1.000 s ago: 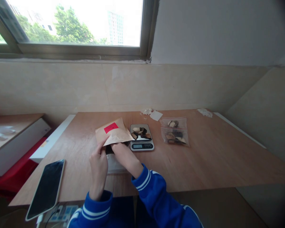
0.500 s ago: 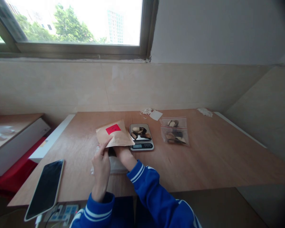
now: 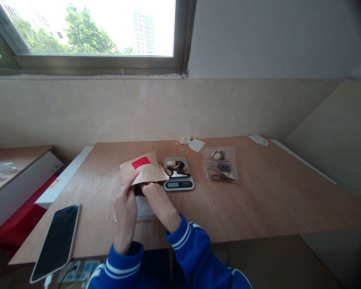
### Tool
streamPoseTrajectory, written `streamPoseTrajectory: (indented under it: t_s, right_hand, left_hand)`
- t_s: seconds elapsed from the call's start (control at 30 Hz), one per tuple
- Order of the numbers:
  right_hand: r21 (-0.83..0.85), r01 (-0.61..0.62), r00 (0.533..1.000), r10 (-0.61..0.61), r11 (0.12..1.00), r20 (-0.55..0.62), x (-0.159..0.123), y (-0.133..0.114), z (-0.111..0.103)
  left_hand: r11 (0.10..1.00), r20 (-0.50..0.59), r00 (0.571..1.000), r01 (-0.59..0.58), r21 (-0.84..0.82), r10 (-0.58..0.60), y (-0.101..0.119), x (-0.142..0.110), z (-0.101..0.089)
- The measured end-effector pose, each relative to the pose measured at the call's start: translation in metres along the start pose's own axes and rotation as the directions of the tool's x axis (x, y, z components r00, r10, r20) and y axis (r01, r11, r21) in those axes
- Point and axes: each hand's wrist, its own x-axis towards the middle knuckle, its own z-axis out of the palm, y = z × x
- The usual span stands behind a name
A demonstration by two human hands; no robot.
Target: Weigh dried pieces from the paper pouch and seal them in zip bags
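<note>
My left hand [image 3: 126, 202] is closed on the near edge of a brown paper bag [image 3: 152, 173] with a red label, its mouth turned toward me. My right hand [image 3: 153, 194] reaches in at the bag's mouth; its fingertips are hidden there, so I cannot tell what they hold. Under the hands lies a clear plastic bag [image 3: 144, 210], partly covered. Just right of the paper bag stands a digital kitchen scale [image 3: 179, 184] with a lit display. Several dark, brown and pale dried pieces [image 3: 177, 167] rest on its plate.
Right of the scale lie zip bags [image 3: 220, 165] holding similar dried pieces. White scraps [image 3: 185, 140] and a square of paper [image 3: 196, 145] are near the wall. A tablet [image 3: 56, 241] with a cable sits at the table's left front edge.
My right hand has drawn back slightly from the bag's mouth, showing more of its back, and its forearm has shifted right. The left hand keeps its hold on the paper bag.
</note>
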Motion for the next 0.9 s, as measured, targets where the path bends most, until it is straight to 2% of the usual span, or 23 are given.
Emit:
streamPoseTrajectory:
  t_s: [0.13,0.2,0.27,0.33,0.43,0.5,0.57,0.67,0.77,0.9]
  right_hand:
    - [0.034,0.028,0.999,-0.026,0.999,-0.041,-0.022,-0.005,-0.018]
    - [0.129,0.103,0.989,-0.087,0.986,-0.123,-0.033,-0.004,-0.029]
    - [0.259,0.211,0.958,-0.146,0.943,-0.248,-0.044,-0.001,-0.04]
    - [0.361,0.292,0.902,-0.13,0.886,-0.412,-0.057,0.003,-0.051]
    - [0.421,0.276,0.761,0.072,0.864,-0.645,-0.074,0.017,-0.062]
    - [0.463,0.191,0.661,0.236,0.865,-0.713,-0.081,0.036,-0.063]
    - [0.517,0.096,0.611,0.359,0.851,-0.705,-0.082,0.065,-0.059]
    - [0.573,-0.001,0.621,0.45,0.819,-0.642,-0.077,0.116,-0.046]
    - [0.618,-0.075,0.652,0.507,0.783,-0.564,-0.066,0.158,-0.034]
    - [0.672,-0.112,0.69,0.544,0.732,-0.477,-0.05,0.187,-0.021]
  left_hand:
    - [1.0,0.012,1.0,-0.012,-0.002,0.013,0.001,0.005,-0.004]
    - [1.0,0.015,1.0,-0.014,0.01,0.014,0.001,0.007,-0.007]
    - [1.0,0.012,1.0,-0.016,0.014,0.016,0.001,0.011,-0.009]
    - [1.0,0.001,1.0,-0.021,0.004,0.021,0.002,0.014,-0.009]
    - [1.0,-0.02,1.0,-0.019,0.001,0.019,0.005,0.019,-0.008]
    - [1.0,-0.029,1.0,-0.011,0.012,0.011,0.007,0.022,-0.007]
    - [1.0,-0.035,0.999,-0.003,0.016,0.004,0.008,0.023,-0.007]
    - [1.0,-0.039,0.999,-0.003,0.017,0.004,0.007,0.025,-0.008]
    - [1.0,-0.037,0.999,-0.008,0.014,0.008,0.005,0.026,-0.01]
    - [1.0,-0.027,1.0,-0.013,0.0,0.013,0.005,0.025,-0.01]
